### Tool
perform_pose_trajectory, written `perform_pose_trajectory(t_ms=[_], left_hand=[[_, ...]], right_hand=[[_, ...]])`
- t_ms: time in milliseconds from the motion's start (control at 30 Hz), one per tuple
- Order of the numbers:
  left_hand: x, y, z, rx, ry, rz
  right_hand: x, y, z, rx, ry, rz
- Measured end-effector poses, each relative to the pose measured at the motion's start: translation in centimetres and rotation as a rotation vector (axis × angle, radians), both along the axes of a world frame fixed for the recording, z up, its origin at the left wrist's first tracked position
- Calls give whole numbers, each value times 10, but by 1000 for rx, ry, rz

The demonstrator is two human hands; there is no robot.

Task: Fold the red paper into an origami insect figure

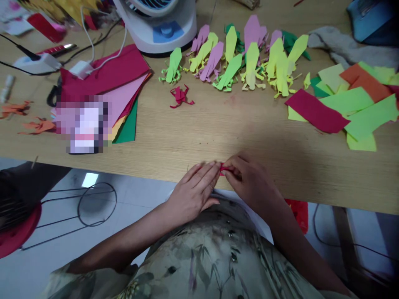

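At the table's front edge, a small folded piece of red paper (222, 169) shows between my two hands; most of it is hidden beneath the fingers. My left hand (198, 189) lies flat over its left part, fingers stretched out and together. The thumb and fingers of my right hand (249, 176) are closed in a pinch on the right end of the paper. Farther back sits a finished-looking red paper frog (181, 96). Behind that stands a row of folded paper figures (255, 66) with long bodies and curled legs, in yellow, green and pink.
Loose colored paper strips (338, 104) are piled at the right. On the left lie stacked paper sheets (106, 70), a blurred phone (89, 126), orange paper figures (39, 124) and a power strip (37, 62). A white fan (162, 33) stands at the back. A grey cloth (346, 45) lies back right.
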State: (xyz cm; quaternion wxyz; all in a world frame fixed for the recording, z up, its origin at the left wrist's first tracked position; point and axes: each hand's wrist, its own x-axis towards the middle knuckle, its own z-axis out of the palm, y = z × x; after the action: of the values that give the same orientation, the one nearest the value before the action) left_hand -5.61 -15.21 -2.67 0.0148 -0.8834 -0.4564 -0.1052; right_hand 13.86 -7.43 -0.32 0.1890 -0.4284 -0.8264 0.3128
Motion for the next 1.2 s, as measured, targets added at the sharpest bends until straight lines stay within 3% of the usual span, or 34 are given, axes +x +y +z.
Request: perform_pose_trajectory(t_ms=[267,333,433,533,767,1200], left_hand=[[6,-4,-13,-45,-10,14],[6,-4,-14,-49,2,14],[5,-4,-15,-48,15,6],[6,-3,-13,-55,31,26],[8,-4,-12,-14,90,37],[11,-2,-7,4,151,52]], right_hand=[[9,2,-9,135,0,34],[22,0,-13,205,36,-9],[42,-9,-17,300,56,-206],[50,-20,-19,338,65,-166],[30,-20,-23,363,39,-76],[14,-17,-20,271,-76,-181]])
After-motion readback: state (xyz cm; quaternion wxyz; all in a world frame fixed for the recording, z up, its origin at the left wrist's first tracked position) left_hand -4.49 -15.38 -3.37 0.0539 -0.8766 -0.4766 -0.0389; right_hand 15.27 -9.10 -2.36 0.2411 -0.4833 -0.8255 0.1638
